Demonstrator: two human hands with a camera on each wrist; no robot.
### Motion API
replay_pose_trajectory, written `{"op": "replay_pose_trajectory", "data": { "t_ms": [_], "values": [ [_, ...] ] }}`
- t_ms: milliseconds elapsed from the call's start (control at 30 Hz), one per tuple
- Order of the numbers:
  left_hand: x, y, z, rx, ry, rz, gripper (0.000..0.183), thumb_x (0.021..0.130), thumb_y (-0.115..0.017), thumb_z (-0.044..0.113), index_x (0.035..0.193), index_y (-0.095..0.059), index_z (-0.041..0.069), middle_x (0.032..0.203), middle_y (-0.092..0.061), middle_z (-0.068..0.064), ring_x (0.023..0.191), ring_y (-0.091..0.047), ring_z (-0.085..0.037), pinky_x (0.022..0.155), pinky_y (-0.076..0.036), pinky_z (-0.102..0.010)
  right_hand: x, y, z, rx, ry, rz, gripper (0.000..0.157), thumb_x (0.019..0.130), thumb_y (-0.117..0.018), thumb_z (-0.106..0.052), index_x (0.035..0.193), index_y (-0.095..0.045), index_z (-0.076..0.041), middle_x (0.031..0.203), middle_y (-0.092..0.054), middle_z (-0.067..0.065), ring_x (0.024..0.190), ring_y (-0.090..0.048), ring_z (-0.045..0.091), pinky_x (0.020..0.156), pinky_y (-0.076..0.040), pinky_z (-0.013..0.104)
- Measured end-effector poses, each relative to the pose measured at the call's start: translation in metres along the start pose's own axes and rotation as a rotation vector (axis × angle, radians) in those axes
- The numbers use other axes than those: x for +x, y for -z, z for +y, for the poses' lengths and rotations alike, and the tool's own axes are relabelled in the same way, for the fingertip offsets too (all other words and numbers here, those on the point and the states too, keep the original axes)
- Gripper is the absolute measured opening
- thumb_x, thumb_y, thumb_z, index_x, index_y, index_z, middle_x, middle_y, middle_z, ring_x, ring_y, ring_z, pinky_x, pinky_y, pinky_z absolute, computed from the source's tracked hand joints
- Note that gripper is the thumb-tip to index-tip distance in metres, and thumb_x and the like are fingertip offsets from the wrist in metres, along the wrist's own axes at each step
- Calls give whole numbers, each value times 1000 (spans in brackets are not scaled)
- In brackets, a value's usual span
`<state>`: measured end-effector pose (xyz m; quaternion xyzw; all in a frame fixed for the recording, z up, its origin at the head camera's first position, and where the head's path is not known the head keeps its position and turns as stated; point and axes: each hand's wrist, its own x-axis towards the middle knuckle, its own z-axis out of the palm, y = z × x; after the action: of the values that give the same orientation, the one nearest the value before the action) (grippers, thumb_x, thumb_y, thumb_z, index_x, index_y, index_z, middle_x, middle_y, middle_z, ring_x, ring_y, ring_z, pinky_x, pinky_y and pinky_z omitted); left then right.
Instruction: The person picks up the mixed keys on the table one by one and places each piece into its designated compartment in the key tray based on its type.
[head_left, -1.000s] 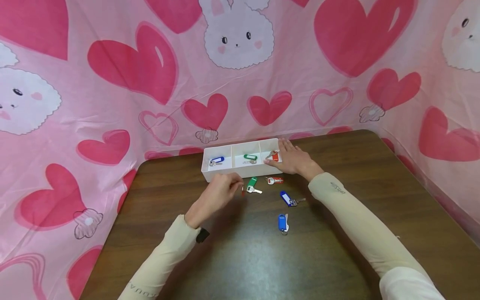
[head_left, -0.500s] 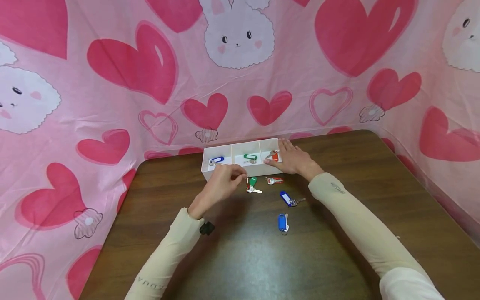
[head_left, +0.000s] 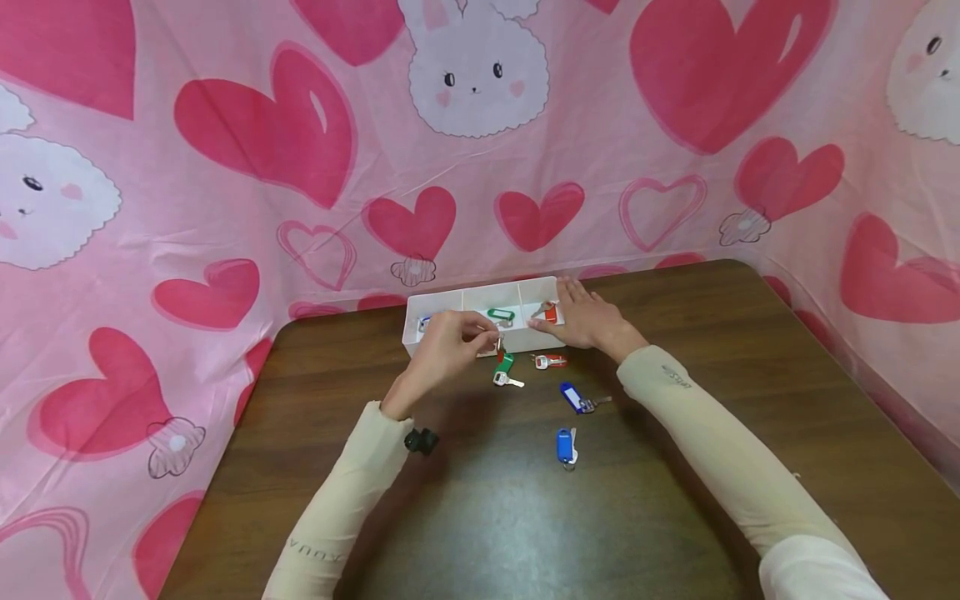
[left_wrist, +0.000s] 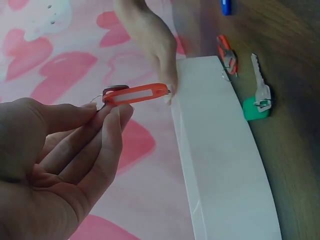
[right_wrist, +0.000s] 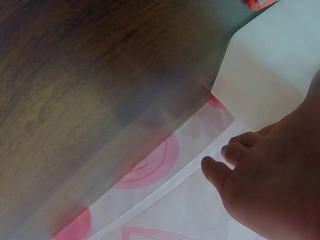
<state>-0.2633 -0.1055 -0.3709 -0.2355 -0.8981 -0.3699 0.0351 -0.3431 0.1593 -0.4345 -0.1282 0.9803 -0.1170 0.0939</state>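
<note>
In the head view my left hand (head_left: 447, 343) is raised over the front wall of a white three-compartment tray (head_left: 528, 340). Its thumb and fingertips pinch a key with an orange-red key tag (left_wrist: 137, 95), which hangs out past the fingers; most of the key is hidden. At the tray's right end rests my right hand (head_left: 590, 318), fingers stretched toward the back corner and thumb over the front side. Inside the tray lie a blue-tagged key (head_left: 424, 322) at left, partly covered, a green-tagged key (head_left: 500, 315) in the middle and a red-tagged key (head_left: 551, 312) at right.
On the brown table (head_left: 450, 500) in front of the tray lie a green-tagged key (head_left: 507, 378), a red-tagged key (head_left: 551, 361) and two blue-tagged keys, one upper (head_left: 572, 397) and one lower (head_left: 565, 446). A pink heart-print cloth (head_left: 472, 167) hangs behind.
My left hand has risen and moved right and toward the tray, carrying the red-tagged key from near the green-tagged key up beside the front wall. The right hand stays put.
</note>
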Motion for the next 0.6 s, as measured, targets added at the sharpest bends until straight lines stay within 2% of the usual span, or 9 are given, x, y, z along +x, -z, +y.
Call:
{"op": "replay_pose_trajectory", "data": {
  "t_ms": [200, 600],
  "values": [
    [7, 2, 1, -39, 25, 3, 12, 98, -76, 16, 102, -82, 7, 89, -83, -7, 82, -81, -15, 59, -49, -22, -1, 1, -1, -1, 5, 2, 120, 92, -37, -88, 168, 0, -3, 178, -3, 19, 166, -4, 38, 133, -16, 60],
    [23, 4, 4, -96, 61, 24, 9, 96, -77, 16, 98, -82, 8, 87, -83, -7, 77, -80, -13, 72, -62, -29, 0, 0, 1, 7, 3, 3, 120, 91, -38, -87, 168, 1, -4, 178, -3, 19, 166, -4, 38, 133, -16, 60]
  ]
}}
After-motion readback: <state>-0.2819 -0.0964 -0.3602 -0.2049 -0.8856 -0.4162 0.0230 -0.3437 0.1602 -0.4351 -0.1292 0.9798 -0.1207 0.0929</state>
